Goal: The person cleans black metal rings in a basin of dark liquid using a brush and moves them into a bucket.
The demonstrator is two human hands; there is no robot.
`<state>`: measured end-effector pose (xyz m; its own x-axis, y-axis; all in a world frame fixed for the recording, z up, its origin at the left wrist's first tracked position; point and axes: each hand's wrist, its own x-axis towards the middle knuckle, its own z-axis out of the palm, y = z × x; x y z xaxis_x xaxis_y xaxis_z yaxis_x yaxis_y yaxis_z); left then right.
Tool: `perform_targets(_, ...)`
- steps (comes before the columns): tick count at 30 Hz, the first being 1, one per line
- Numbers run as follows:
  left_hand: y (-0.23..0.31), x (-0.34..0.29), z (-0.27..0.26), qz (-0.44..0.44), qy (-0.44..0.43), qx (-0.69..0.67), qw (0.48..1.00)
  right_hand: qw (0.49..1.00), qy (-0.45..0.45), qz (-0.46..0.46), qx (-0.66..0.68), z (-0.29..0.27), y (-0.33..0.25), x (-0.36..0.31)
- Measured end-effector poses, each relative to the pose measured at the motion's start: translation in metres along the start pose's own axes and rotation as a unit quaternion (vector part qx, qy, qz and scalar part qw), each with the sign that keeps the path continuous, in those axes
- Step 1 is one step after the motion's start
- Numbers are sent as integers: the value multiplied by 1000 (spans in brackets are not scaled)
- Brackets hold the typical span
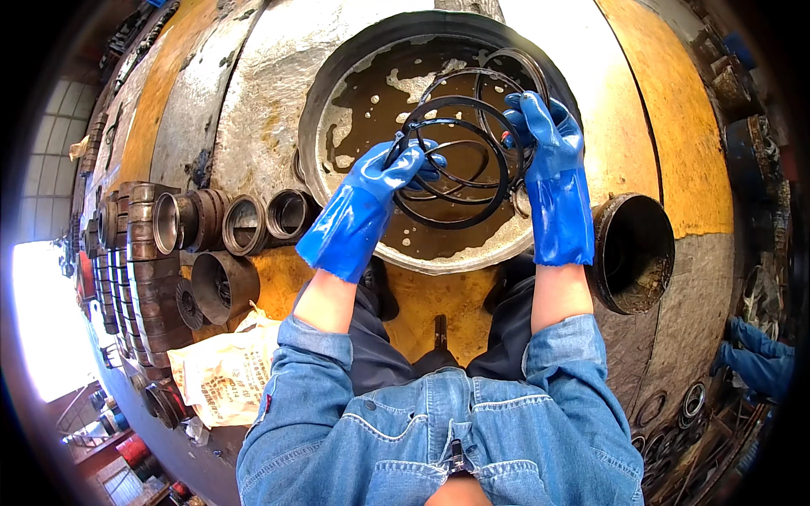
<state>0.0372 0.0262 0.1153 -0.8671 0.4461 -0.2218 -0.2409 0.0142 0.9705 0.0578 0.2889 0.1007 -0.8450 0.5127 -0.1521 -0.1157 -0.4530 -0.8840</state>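
Observation:
Blue rubber gloves cover both hands, which are raised over a wide round basin (314,126) of brown, foamy liquid. My left hand (367,190) is closed on the left side of several thin, dark rings (460,225) that look like seal rings. The same tangled bunch is gripped on its right side by my right hand (553,152), its fingers wrapped round the rings. The rings overlap and tilt at different angles between the hands. Whether they are rubber or metal I cannot tell. Both thumbs show; some fingertips are hidden behind the rings.
A large hollow cylinder (601,257) lies right of the basin, its dark mouth showing. At left stand several metal sleeves (245,223) and stacked ribbed parts (152,270). A printed bag (224,379) sits near my left forearm. More rings (693,401) lie at lower right.

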Motion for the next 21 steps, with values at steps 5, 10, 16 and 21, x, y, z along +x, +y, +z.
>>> perform_targets(5,-20,13,-12,-26,-29,-170,985,1000,7,-23,1,-6,-3,11)
perform_targets(10,-54,30,-35,-79,-51,-278,956,999,8,-43,2,-13,-5,14)
perform_targets(16,-66,39,-35,-81,-156,-380,908,998,16,-60,-10,-13,-22,2)
perform_targets(21,-60,32,-33,7,-119,-343,932,998,10,-61,-12,-8,-21,-1)
